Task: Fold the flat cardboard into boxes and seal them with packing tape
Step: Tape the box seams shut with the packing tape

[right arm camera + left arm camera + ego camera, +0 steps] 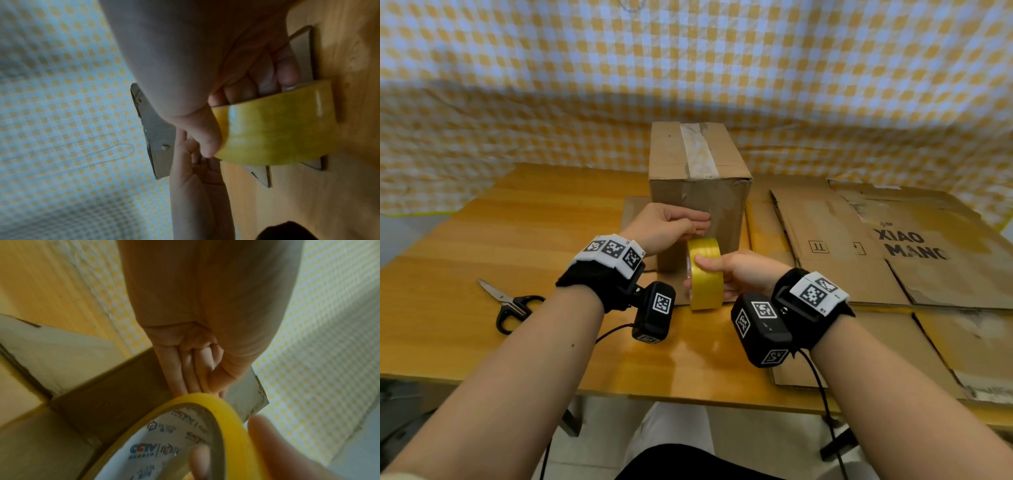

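A folded cardboard box [698,178] stands upright mid-table, with an old strip of pale tape along its top. Just in front of it is a yellow roll of packing tape [707,277], held on edge above the table. My right hand [691,274] grips the roll, with the thumb [203,142] on the outer face and the fingers through the core. My left hand [705,222] is at the box's front face, and its thumb and fingers [191,369] pinch together at the roll's top edge [205,396]. The clear tape end there barely shows.
Black-handled scissors [513,305] lie on the wooden table [482,240] to the left. Several flattened cardboard sheets [859,246] cover the table's right side, and another sheet [633,212] lies under the box. A yellow checked cloth [688,68] hangs behind.
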